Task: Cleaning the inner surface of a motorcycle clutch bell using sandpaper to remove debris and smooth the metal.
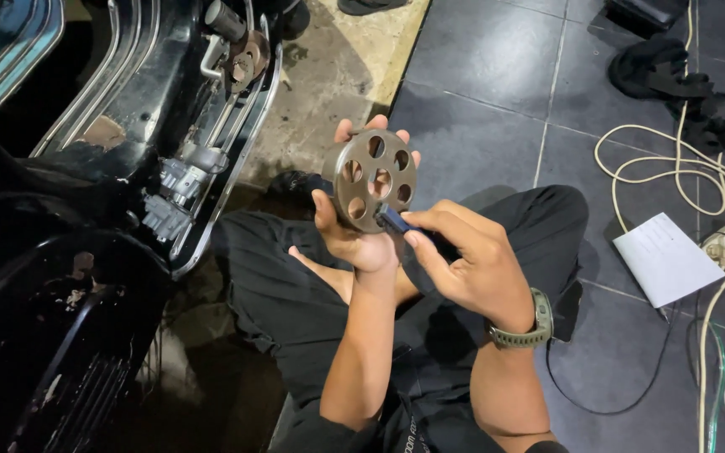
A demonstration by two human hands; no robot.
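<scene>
My left hand (pixel 354 239) is closed around a round metal disc (pixel 372 179) with a ring of holes through its face, thumb on the near edge and fingertips curling over the far rim, holding it up over my lap with the face tilted toward me. My right hand (pixel 467 264) is pinched shut on a small dark tool (pixel 396 222), whose bluish tip rests against the lower edge of the disc. A grey-green watch (pixel 533 327) sits on my right wrist. I am seated on the dark tiled floor (pixel 497 75) in black trousers, and beside my left knee stands a black scooter (pixel 86 210) with its side opened up and bare metal parts showing. Off to my right lie a white sheet of paper (pixel 667 258), loops of pale cable (pixel 681 168) and some black cloth (pixel 673 84), all well apart from my hands.
</scene>
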